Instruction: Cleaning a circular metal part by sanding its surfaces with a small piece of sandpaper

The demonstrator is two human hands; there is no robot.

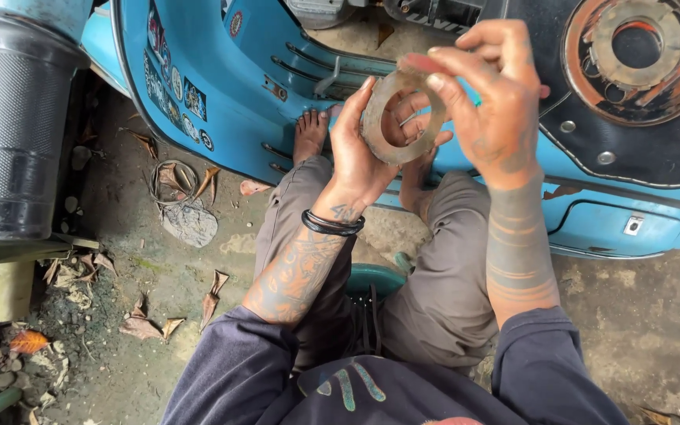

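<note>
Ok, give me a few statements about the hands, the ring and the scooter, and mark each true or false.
1. Both hands hold the ring. True: the left hand cups it and the right hand grips its top edge.
2. The scooter is red. False: it is blue.
3. The left wrist wears a black band. True.
4. The person wears shoes. False: a bare foot rests by the scooter.
5. The ring lies on the ground. False: it is held up in the air.
</note>
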